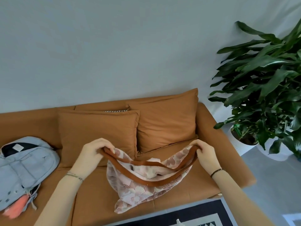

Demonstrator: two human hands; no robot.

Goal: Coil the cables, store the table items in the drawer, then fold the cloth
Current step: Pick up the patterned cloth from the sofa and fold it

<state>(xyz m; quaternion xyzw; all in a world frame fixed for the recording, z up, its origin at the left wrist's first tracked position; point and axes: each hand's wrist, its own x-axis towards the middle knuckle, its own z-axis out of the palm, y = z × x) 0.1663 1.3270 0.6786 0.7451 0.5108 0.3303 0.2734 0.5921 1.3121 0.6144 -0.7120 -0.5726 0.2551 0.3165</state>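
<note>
**CLOTH HELD BY TOP EDGE OVER SOFA: FOLDING STAGE**

The cloth (135,191), a pink floral piece with a brown border (146,181), hangs between both hands over the seat of the orange sofa (187,201). Its lower part rests bunched on the seat, and its top edge sags in a deep curve between the two grips. The left hand (95,151) pinches the border at one end, fingers curled over it. The right hand (205,154) grasps the opposite end the same way. No cables or drawer are in view, so their status cannot be confirmed.

Handling assessment: the fabric appears soft, light and limp, with no stiffness to keep a shape. The border band looks thicker and likely offers the firmest purchase. It is judged best held at the two corners of that band and drawn apart until the sag is taken out before any fold is laid.

Other items noted: a grey backpack (27,163) lies at the sofa's left end, well apart from the cloth. A potted plant (267,82) stands to the right. A patterned rug (203,214) lies in front.
</note>
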